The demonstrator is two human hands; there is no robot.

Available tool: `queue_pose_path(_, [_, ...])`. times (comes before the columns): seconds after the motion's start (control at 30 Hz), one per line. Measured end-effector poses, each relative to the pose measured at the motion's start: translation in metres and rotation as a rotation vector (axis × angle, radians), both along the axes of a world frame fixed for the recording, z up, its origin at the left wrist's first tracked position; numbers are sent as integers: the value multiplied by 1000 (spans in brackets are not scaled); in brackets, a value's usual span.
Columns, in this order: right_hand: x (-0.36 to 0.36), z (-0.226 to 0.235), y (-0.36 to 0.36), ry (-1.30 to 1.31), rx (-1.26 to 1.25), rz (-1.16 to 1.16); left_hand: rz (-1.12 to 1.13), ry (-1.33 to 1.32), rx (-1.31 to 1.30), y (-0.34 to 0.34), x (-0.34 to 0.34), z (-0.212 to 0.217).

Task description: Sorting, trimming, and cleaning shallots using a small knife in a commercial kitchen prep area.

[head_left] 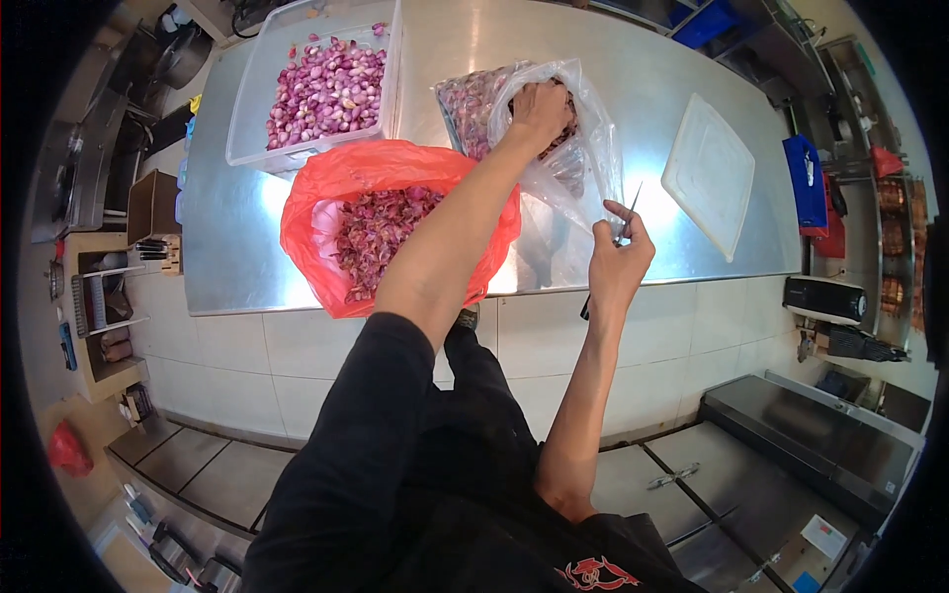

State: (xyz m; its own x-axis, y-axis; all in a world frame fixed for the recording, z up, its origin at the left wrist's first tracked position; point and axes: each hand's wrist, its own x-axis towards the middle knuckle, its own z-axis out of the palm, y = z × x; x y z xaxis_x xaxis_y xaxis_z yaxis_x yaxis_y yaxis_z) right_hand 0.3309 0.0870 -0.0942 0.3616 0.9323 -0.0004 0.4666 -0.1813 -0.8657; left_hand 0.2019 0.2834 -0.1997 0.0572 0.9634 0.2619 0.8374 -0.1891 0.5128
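Left hand [539, 109] is buried in the clear plastic bag [578, 148] top center, grabbing shallots; right hand [618, 262] pinches the bag's edge plus a small knife [611, 255]. Peeling's probably next.

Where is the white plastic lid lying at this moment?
In the head view, the white plastic lid lies flat on the steel table's right part, just right of the clear plastic bag and the right hand.

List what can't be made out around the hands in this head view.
- Left hand: fingers buried in the clear plastic bag; what they grip is hidden.
- Knife in right hand: handle covered by the hand.
- Red bag: contents partly hidden by the left forearm.
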Motion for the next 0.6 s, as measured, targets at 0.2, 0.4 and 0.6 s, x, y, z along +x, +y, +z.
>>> queue_pose_path(0.2, [-4, -2, 3, -33, 137, 6, 76, -387, -24, -7, -10, -9])
queue_pose_path(0.4, [-3, -4, 4, -1, 108, -20, -46, -564, 23, -23, -17, 5])
queue_pose_path(0.6, [-9, 2, 4, -41, 59, 14, 34, -709, -191, -33, -25, 22])
